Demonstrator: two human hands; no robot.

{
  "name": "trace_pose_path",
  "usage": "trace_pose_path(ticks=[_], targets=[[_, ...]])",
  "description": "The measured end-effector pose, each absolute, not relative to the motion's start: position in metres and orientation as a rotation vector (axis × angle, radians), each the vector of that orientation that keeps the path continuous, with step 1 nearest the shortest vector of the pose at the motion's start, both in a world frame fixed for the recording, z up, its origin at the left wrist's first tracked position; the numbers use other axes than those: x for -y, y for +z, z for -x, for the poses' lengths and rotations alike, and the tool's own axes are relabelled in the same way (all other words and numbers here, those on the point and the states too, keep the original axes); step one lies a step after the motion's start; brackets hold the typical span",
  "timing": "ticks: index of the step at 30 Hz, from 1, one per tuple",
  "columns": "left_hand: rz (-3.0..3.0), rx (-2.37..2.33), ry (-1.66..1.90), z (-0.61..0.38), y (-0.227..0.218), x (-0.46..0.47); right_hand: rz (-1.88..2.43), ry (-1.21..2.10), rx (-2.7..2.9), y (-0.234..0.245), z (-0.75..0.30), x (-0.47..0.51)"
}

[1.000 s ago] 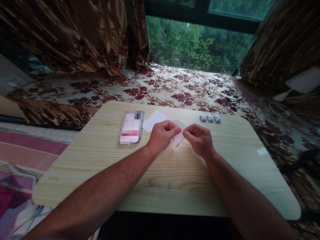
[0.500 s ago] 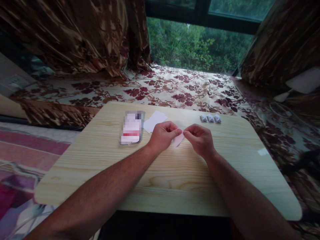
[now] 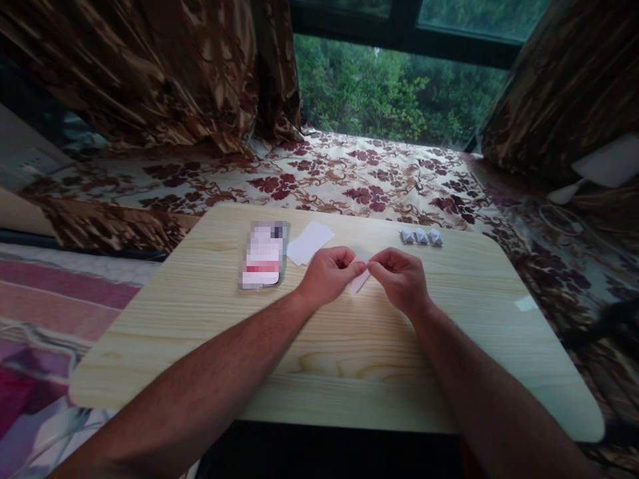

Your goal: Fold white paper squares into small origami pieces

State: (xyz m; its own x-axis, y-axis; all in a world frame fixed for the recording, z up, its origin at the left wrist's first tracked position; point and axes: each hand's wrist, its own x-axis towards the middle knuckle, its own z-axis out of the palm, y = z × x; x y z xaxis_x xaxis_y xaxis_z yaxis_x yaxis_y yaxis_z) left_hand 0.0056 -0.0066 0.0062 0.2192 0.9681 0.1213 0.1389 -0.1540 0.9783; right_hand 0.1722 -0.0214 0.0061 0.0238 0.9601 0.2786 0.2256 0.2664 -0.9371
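Observation:
Over the middle of a light wooden table (image 3: 349, 359), my left hand (image 3: 327, 276) and my right hand (image 3: 402, 279) both pinch a small pale pink slip of paper (image 3: 360, 282). The fingertips of the two hands nearly meet at the slip's upper edge, and most of the slip is hidden behind them. A white sheet of paper (image 3: 309, 242) lies flat on the table just beyond my left hand.
A blurred flat item with a red band (image 3: 263, 255) lies left of the white sheet. Three small folded paper pieces (image 3: 422, 236) sit in a row at the far right. Floral cloth (image 3: 349, 173), curtains and a window lie beyond the table.
Both hands have drawn slightly closer together and a little lower over the table, with the pink slip still pinched between them. Less of the slip shows now.

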Motion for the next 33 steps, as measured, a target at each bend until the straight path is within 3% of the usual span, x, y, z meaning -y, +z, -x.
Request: trace_pose_path(ticks=[33], targets=[[-1.446, -1.079, 1.085, -0.0071, 0.0034, 0.0047, 1.227, 0.861, 1.481, 0.0061, -0.1727, 0.0203]])
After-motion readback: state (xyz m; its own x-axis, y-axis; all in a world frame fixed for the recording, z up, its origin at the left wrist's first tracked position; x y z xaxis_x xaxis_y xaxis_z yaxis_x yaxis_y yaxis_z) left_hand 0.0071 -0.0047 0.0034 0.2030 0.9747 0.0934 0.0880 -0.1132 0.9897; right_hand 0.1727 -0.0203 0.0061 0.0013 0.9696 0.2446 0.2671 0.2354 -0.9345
